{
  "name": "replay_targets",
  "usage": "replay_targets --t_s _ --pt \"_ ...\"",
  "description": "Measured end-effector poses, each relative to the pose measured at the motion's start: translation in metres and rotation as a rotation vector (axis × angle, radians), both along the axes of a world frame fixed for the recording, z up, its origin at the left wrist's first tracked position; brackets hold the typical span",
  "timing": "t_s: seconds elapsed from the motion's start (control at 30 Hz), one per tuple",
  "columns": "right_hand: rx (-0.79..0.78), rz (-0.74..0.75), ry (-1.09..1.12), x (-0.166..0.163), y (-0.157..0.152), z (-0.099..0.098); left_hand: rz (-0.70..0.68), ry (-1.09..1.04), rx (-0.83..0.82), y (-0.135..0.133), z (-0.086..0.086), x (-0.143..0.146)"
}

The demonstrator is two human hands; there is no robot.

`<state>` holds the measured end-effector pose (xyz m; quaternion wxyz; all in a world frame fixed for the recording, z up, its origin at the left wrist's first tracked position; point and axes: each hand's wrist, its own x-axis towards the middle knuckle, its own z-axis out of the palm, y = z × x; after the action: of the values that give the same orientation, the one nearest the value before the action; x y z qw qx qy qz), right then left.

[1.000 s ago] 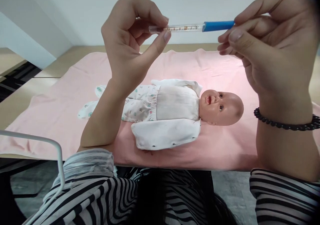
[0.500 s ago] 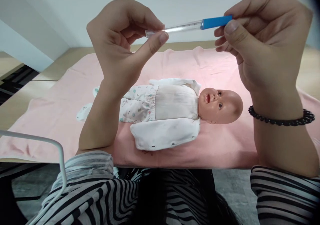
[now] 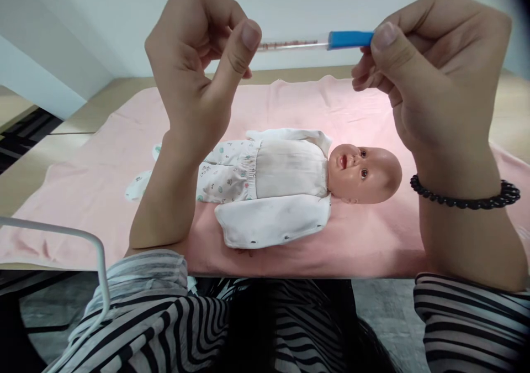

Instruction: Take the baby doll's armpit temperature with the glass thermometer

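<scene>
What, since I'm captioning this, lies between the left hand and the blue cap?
In the head view, a clear tube with markings spans from the left hand to the blue cap, held by the right hand.

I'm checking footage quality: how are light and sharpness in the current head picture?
In the head view, the thermometer bears a scale too small and soft to read; again in the head view, the pink cloth is brighter behind the baby doll and shadowed toward the lower right; the head view's top right corner is black.
</scene>
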<state>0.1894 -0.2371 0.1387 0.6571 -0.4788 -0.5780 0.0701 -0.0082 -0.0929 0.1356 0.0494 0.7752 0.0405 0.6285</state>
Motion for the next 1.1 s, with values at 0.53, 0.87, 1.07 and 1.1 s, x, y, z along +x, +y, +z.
replay_targets --t_s 0.53,0.87,1.07,1.1 --pt "-0.069 -0.042 -0.061 0.007 -0.001 0.0 0.088 0.053 -0.106 -0.018 0.002 -0.01" --pt "-0.052 0.047 -0.05 0.019 0.006 -0.003 0.032 0.131 -0.113 -0.016 0.0 -0.009" --pt "-0.053 0.057 -0.06 0.04 0.021 -0.012 -0.063 0.23 -0.132 0.004 -0.006 -0.004" --pt "-0.073 0.049 -0.062 0.045 0.024 -0.014 -0.067 0.257 -0.174 0.008 -0.008 -0.003"
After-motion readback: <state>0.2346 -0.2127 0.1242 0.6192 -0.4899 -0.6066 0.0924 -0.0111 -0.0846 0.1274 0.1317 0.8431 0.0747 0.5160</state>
